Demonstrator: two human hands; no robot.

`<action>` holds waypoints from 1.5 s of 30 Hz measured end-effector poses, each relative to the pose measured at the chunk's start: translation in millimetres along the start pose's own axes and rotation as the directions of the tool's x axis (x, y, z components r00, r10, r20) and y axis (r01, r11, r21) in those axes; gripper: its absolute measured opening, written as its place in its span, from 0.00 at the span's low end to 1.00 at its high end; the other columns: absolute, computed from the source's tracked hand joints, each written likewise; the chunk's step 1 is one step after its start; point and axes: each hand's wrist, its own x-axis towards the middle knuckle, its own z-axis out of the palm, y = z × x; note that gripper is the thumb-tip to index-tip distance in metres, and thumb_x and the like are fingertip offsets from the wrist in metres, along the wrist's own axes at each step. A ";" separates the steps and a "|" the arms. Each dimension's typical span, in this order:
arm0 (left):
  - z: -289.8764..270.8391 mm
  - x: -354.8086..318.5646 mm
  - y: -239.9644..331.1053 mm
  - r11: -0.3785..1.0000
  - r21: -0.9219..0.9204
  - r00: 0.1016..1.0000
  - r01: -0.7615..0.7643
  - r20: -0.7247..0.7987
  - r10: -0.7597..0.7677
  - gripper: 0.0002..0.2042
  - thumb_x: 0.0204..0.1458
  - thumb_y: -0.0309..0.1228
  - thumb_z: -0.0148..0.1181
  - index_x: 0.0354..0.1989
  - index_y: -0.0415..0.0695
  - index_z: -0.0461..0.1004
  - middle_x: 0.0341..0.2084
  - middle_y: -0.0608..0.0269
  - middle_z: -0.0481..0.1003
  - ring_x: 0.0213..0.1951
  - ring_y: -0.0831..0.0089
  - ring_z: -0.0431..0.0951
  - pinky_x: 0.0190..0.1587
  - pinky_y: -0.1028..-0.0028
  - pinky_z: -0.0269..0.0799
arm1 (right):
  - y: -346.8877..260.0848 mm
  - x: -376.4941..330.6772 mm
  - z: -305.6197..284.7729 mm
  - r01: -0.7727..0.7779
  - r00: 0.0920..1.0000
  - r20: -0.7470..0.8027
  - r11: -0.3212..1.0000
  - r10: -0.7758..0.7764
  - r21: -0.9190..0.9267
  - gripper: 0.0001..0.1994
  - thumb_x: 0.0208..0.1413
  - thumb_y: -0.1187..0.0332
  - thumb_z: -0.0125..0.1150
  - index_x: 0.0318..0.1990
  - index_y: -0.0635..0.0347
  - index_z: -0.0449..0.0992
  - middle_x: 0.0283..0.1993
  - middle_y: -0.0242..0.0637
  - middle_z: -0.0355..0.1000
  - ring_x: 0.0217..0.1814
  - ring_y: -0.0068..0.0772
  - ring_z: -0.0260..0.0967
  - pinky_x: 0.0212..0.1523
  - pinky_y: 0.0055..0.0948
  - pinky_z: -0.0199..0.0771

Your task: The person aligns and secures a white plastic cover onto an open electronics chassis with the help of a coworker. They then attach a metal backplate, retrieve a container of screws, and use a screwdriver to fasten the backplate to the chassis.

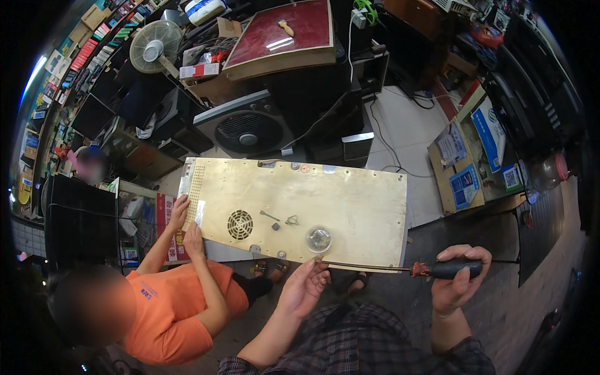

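My right hand (451, 284) is wrapped round the dark handle of a long screwdriver (369, 268), held nearly level along the near edge of a pale gold metal panel (350, 200). At the shaft's left end, my left hand (305, 284) pinches the tip between thumb and fingers; whether a screw is there too, I cannot tell. Just beyond that hand, a clear round dish (319, 239) with small metal bits stands on the panel. To its left lie a small dark block (275, 227), a short thin dark part (269, 215) and a small wire-like piece (292, 220).
A person in an orange shirt (169, 306) has both hands at the panel's left end, near its round grille (240, 225). Beyond stand a box fan (247, 128) and a red-topped table (287, 37). A cardboard-sided counter (459, 169) is at the right.
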 end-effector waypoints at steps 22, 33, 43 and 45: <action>-5.2 -0.8 -33.4 0.993 0.057 0.995 0.101 -0.029 -0.100 0.11 0.71 0.33 0.56 0.54 0.42 0.78 0.43 0.57 0.84 0.41 0.70 0.85 0.42 0.74 0.84 | 16.5 -22.9 -46.2 -0.093 0.996 0.007 0.990 0.092 0.103 0.20 0.70 0.57 0.55 0.59 0.57 0.59 0.45 0.52 0.76 0.42 0.33 0.76 0.30 0.30 0.81; -12.5 -7.5 -51.4 0.990 0.113 0.991 0.088 -0.110 -0.075 0.09 0.70 0.31 0.58 0.51 0.41 0.79 0.44 0.57 0.83 0.41 0.67 0.85 0.42 0.73 0.82 | 15.5 -38.1 -74.4 -0.226 0.963 -0.121 0.967 0.240 0.117 0.18 0.71 0.57 0.53 0.60 0.56 0.60 0.44 0.51 0.77 0.33 0.30 0.72 0.25 0.28 0.77; 16.9 44.2 9.5 -0.376 0.884 0.764 -0.278 0.441 0.471 0.07 0.61 0.21 0.65 0.46 0.39 0.83 0.41 0.55 0.80 0.35 0.66 0.82 0.40 0.72 0.78 | 14.9 -29.6 -85.9 -0.042 0.999 0.005 0.995 0.042 -0.087 0.18 0.65 0.61 0.50 0.56 0.62 0.62 0.36 0.45 0.75 0.34 0.31 0.72 0.41 0.31 0.76; 9.3 60.2 14.4 -0.578 0.776 0.711 -0.253 0.555 0.433 0.07 0.57 0.24 0.68 0.44 0.41 0.85 0.39 0.54 0.77 0.39 0.58 0.80 0.42 0.65 0.77 | 18.4 -34.6 -81.9 -0.006 0.997 0.080 0.994 0.015 -0.109 0.17 0.65 0.63 0.51 0.55 0.62 0.62 0.36 0.46 0.75 0.34 0.31 0.72 0.41 0.31 0.78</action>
